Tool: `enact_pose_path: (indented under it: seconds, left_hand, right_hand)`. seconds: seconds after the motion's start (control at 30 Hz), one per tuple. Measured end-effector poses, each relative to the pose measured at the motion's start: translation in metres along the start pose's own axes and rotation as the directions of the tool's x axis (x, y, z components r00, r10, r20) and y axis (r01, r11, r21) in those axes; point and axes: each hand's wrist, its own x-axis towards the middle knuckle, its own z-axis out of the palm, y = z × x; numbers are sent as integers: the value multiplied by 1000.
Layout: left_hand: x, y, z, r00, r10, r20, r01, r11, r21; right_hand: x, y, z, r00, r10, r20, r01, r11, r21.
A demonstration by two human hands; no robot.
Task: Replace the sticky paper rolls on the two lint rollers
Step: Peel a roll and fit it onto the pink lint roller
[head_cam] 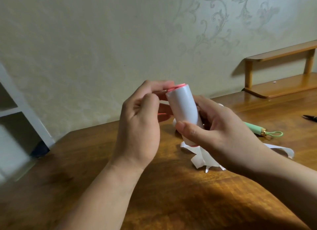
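Note:
A white sticky paper roll (181, 108) sits on a pink lint roller and is held upright and slightly tilted above the wooden table (171, 195). My right hand (221, 135) wraps around the roll's lower half, thumb across the front. My left hand (140, 126) pinches the pink end cap (175, 87) at the roll's top with its fingertips. The pink roller's handle is hidden behind my hands. A second lint roller with a green handle (253, 127) and a green loop lies on the table behind my right hand.
Crumpled white paper strips (202, 157) lie on the table under my right hand. A small wooden shelf (281, 72) stands at the back right. A dark tool tip (310, 118) shows at the right edge. White shelving (12, 109) stands at the left.

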Motion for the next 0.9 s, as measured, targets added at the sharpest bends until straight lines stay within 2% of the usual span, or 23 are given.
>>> enact_pose_path:
  seconds: [0.3,0.43,0.57,0.77,0.9]
  left_hand:
    - [-2,3,3,1000,26,-5,-26,999,33]
    - [-4,4,2,991,135,1,-133,974,182]
    - [-4,5,3,985,159,-67,-138,960,242]
    - [-7,5,8,986,152,-68,-144,984,107]
    - [-6,4,10,988,132,-76,-123,986,112]
  right_hand:
    - [-1,2,0,1000,7,13,-6,999,-54]
    - [1,0,-1,999,34,24,-36,995,97]
    - [2,-3,-1,997,59,56,-69,977,200]
    - [3,-2,0,998,51,49,-60,975,216]
    - [2,-1,2,997,47,53,-57,979,196]
